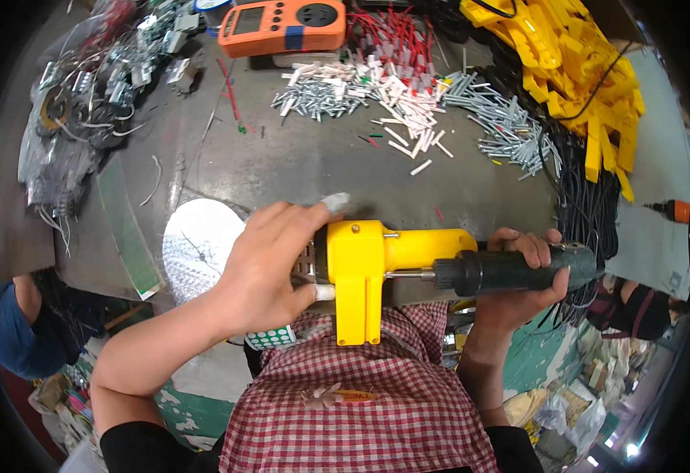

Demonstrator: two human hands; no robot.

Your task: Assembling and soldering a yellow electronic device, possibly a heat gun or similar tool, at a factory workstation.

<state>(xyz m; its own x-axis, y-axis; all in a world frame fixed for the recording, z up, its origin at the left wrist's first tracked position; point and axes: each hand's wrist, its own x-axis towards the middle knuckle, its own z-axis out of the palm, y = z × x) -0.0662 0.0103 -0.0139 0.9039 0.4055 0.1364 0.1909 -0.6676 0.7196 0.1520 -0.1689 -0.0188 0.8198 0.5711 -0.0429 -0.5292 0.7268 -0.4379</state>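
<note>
A yellow plastic housing (358, 272) is held over the table's near edge, level with my apron. My left hand (262, 256), with white coverings on its thumb and one finger, grips the housing's dark slotted left end. My right hand (514, 307) is wrapped round a dark electric screwdriver (487, 272) lying sideways. Its metal shaft points left and reaches the housing's right side; the tip's contact is hidden. Another screw (391, 234) sticks out higher on that side. A shiny round silvery disc (199, 244) shows beside my left wrist; I cannot tell whether it joins the housing.
An orange meter (282, 27) stands at the back. Near it lie red wires (392, 39), small white sleeves (408, 110) and loose screws (510, 130). Yellow plastic parts (574, 71) and black cables (585, 197) fill the right. Metal parts (116, 79) crowd the left; a person (18, 323) is beyond.
</note>
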